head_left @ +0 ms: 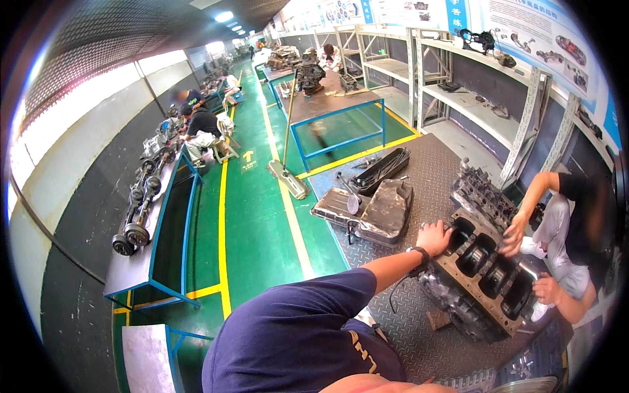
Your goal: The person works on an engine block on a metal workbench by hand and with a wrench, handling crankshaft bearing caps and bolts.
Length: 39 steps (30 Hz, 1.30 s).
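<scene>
Head view: engine block (488, 272) lies on desk (426, 170) near right edge. One own hand (434, 237), side unclear, fingers spread flat on block's near-left corner. Co-worker's hands (514, 237) grip block's far side. Oil pan (386, 213) beside block, toward left edge.

A long workshop hall with a green floor (252, 216) marked by yellow lines (223, 216). Blue-framed steel workbenches (154, 249) line the left wall beneath bright windows (85, 98); pale metal shelving (458, 98) stands right under posters (537, 29), with ceiling lamps (224, 16) overhead.
</scene>
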### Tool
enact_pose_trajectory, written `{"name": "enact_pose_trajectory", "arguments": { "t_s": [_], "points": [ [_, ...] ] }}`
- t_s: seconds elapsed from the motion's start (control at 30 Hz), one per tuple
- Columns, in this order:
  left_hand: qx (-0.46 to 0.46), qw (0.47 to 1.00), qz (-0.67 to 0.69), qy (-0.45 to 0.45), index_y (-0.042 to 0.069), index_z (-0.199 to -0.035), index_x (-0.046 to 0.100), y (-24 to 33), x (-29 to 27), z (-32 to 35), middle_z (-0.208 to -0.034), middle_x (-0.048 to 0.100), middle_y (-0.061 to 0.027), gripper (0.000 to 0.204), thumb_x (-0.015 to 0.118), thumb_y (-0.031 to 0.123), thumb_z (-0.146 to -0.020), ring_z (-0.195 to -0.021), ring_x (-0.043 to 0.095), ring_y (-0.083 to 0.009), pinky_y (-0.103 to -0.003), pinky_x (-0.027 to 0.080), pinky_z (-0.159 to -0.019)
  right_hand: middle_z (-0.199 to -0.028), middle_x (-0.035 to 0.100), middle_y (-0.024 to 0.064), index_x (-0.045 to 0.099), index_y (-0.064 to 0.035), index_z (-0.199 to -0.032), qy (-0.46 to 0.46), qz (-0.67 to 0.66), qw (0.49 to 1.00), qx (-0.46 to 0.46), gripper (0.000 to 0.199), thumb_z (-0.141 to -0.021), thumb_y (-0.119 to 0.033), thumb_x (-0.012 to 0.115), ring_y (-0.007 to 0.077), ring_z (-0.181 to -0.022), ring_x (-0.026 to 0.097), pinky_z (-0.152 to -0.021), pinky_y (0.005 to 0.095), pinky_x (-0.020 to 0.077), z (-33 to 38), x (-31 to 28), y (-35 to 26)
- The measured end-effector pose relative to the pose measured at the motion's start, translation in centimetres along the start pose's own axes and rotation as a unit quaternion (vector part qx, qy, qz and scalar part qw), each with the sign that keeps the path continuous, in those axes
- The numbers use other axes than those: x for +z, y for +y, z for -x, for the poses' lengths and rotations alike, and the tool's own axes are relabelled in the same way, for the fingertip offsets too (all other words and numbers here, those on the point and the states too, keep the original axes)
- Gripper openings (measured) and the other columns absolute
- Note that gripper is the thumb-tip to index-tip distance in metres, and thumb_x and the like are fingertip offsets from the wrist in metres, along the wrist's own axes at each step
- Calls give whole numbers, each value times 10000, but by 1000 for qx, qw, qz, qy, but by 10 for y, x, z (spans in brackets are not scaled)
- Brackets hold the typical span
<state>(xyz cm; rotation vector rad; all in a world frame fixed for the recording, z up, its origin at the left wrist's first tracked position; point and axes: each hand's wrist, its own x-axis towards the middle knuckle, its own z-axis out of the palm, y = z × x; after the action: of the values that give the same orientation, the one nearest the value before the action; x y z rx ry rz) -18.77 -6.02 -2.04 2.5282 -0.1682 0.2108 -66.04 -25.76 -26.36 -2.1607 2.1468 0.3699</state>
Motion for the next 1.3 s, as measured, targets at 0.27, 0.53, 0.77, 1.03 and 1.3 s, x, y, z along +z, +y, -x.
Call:
{"name": "enact_pose_trajectory", "arguments": {
  "t_s": [0.27,0.53,0.77,1.03,1.3],
  "points": [
    [16,1000,5,4,19,-1243,560,-6,17,-6,-1203,681,-258,540,478,510,-1033,-1182,609,-461,-601,468,-1002,-1682,109,347,149,-36,-1656,32,-5,999,-3,1354,-723,-953,496,695,-1450,138,-1027,880,138,-3,3,5],
    [-11,1000,4,-6,16,-1210,562,-5,-7,2,-1178,687,-255,531,476,511,-1038,-1161,616,-459,-603,476,-981,-1684,165,296,197,-111,-1654,25,36,999,-3,1277,-734,-934,523,635,-1452,214,-980,873,223,-1,0,-11],
    [-6,1000,-2,-12,12,-1212,569,0,-6,2,-1174,690,-252,550,464,525,-1040,-1172,617,-455,-593,480,-981,-1686,214,252,239,-177,-1652,38,102,994,28,1212,-743,-917,547,583,-1453,281,-939,867,298,0,-6,-12],
    [-44,998,-30,-36,4,-1180,598,-11,-3,-8,-1128,707,-283,572,459,533,-1014,-1124,661,-453,-580,503,-969,-1701,224,202,375,-219,-1610,181,102,977,52,1150,-699,-869,639,527,-1468,295,-1005,849,260,3,13,-20],
    [-5,998,-57,-25,29,-1241,572,-19,23,-18,-1175,699,-263,623,418,595,-1030,-1168,632,-459,-595,506,-954,-1703,-5,323,81,-62,-1668,-4,-6,1000,0,1245,-816,-762,659,603,-1535,36,-1051,886,140,7,-31,-10]
  ]
}}
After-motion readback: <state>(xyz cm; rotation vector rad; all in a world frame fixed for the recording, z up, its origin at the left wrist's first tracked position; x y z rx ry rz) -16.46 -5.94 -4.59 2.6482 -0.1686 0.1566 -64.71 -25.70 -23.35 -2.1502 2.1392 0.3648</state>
